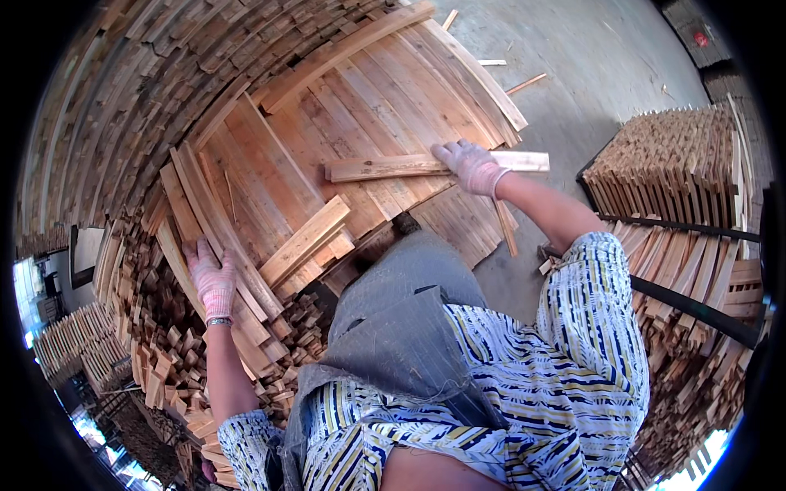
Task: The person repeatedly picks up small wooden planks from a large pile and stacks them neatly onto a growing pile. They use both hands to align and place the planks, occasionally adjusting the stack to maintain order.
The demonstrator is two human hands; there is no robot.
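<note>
Atop the plank worktop [372, 94], 1 board [381, 168] stretches lengthwise left to right beneath the nearer right hand [471, 165], whose clamping cannot be told; the left hand [213, 274], grip apart, rests on edge boards [214, 219].

My wooden desk [360, 106] carries one board [381, 168] toward the right, short boards [304, 242] nearest me, long boards [214, 213] left.
</note>
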